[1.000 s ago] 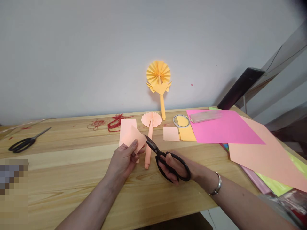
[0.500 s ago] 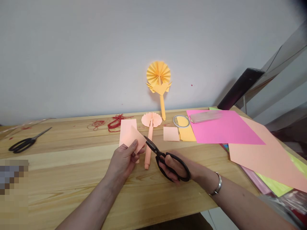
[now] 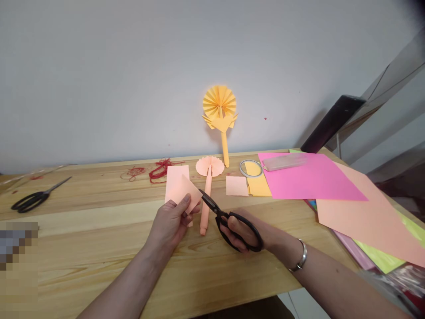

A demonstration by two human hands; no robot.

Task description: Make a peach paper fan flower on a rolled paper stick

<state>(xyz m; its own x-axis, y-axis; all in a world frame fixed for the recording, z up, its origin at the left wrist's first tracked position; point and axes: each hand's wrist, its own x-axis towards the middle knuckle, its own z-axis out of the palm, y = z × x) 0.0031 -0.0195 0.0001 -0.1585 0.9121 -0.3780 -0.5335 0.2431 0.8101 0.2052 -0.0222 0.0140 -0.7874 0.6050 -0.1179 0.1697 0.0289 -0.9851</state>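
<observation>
Between thumb and fingers, my left hand pinches a small folded peach paper piece, one corner pointing right. My right hand has its fingers through the handles of black scissors; the blade tips are at that right corner, and I cannot tell whether they touch it. Beneath the scissors lies a rolled peach paper stick topped by a pleated, scalloped peach fan. Another peach sheet lies behind my left hand, and a small peach rectangle is right of the stick.
A yellow paper fan leans on the wall. Red thread and second scissors lie to the left. On the right are a tape roll, yellow paper, a pink sheet, a clear case and a large peach sheet.
</observation>
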